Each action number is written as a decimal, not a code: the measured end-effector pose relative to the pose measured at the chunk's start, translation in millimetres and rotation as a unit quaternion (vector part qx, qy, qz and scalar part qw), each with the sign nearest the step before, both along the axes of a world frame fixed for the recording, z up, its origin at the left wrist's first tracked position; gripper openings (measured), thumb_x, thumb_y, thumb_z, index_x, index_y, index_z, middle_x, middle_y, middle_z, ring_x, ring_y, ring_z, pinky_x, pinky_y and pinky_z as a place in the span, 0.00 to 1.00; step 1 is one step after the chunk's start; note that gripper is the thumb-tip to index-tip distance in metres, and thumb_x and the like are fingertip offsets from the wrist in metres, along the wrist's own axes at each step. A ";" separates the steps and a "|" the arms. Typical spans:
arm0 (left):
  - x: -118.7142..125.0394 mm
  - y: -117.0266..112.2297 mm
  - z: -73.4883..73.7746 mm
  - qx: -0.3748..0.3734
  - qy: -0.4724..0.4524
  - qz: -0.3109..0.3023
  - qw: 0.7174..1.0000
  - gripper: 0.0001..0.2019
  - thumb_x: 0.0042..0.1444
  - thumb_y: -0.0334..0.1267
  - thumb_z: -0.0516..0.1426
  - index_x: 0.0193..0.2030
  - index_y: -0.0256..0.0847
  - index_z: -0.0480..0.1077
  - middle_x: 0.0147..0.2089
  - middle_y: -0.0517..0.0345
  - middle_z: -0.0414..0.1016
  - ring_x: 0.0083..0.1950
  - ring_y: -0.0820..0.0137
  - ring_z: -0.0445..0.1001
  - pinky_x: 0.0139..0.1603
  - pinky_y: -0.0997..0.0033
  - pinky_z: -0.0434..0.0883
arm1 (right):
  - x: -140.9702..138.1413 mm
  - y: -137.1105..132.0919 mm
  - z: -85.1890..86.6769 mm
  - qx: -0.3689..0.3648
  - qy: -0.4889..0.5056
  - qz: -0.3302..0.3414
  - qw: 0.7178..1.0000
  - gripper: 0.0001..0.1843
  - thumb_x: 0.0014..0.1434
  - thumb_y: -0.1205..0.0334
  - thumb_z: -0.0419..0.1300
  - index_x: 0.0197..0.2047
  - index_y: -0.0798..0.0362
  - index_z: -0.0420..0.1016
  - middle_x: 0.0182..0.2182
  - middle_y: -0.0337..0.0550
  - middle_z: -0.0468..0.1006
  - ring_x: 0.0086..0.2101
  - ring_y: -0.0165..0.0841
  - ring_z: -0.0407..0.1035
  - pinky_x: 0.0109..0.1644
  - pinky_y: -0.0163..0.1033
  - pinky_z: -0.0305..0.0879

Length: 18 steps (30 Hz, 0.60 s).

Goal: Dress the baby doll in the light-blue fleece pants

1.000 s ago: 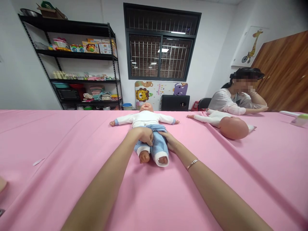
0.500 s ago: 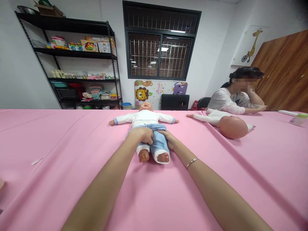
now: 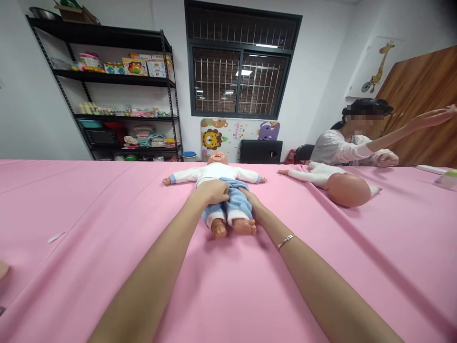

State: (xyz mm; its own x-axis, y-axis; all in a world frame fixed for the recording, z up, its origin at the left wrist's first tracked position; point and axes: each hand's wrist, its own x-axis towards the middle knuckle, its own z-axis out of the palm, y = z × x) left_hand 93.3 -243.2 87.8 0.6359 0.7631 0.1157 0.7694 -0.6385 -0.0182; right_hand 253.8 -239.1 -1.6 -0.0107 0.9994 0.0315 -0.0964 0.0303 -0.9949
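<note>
A baby doll [image 3: 218,171] lies on its back on the pink-covered table, head away from me and arms spread. It wears a white top with blue cuffs and blue trousers [image 3: 238,200] with white hems; both bare feet stick out. My left hand [image 3: 214,192] is closed on the trousers near the waist, over the doll's left-hand side in view. My right hand [image 3: 253,202] grips the trousers at the other side, its fingers partly behind the cloth. The waistband is bunched between my hands.
A second doll [image 3: 348,189] in white lies to the right, before a seated person [image 3: 352,138] with one arm stretched out. A small white strip [image 3: 56,237] lies on the pink cloth [image 3: 221,295] at left. Shelves [image 3: 117,81] stand behind.
The trousers have moved up the doll's legs, so the right-hand foot shows more fully. My left hand has shifted slightly up toward the waist. The seated person has stretched an arm to the right.
</note>
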 end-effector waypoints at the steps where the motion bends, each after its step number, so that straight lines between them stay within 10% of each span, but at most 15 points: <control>1: -1.5 -1.9 5.5 -0.033 -0.027 0.003 0.999 0.10 0.51 0.40 0.49 0.28 0.41 0.68 0.27 0.58 0.72 0.27 0.69 0.69 0.27 0.72 0.62 | 2.9 0.9 -1.7 0.008 -0.025 -0.021 0.999 0.24 0.47 0.46 0.57 0.42 0.55 0.72 0.38 0.43 0.76 0.39 0.33 0.68 0.46 0.38 0.65; 6: -27.3 -4.1 33.2 -0.083 -0.108 0.039 0.990 0.15 0.50 0.48 0.52 0.40 0.43 0.69 0.38 0.58 0.74 0.36 0.68 0.71 0.32 0.75 0.65 | 17.1 9.1 -15.0 0.057 -0.066 -0.072 0.994 0.20 0.43 0.55 0.59 0.39 0.57 0.73 0.36 0.42 0.76 0.38 0.34 0.67 0.47 0.41 0.64; 11: -54.8 8.1 23.4 -0.165 -0.006 0.123 0.979 0.42 0.35 0.56 0.61 0.58 0.40 0.59 0.58 0.45 0.63 0.52 0.56 0.65 0.48 0.67 0.64 | 18.4 14.6 -20.1 0.112 -0.017 -0.048 0.992 0.23 0.42 0.62 0.58 0.45 0.53 0.71 0.41 0.40 0.75 0.42 0.32 0.66 0.52 0.41 0.61; 18: -42.3 31.1 -16.3 -0.053 -0.138 0.025 0.989 0.14 0.52 0.39 0.48 0.40 0.35 0.68 0.46 0.50 0.72 0.45 0.63 0.69 0.48 0.69 0.64 | 9.3 5.2 -4.5 0.117 -0.118 -0.049 0.985 0.17 0.47 0.58 0.56 0.40 0.55 0.74 0.38 0.41 0.76 0.40 0.35 0.67 0.49 0.42 0.62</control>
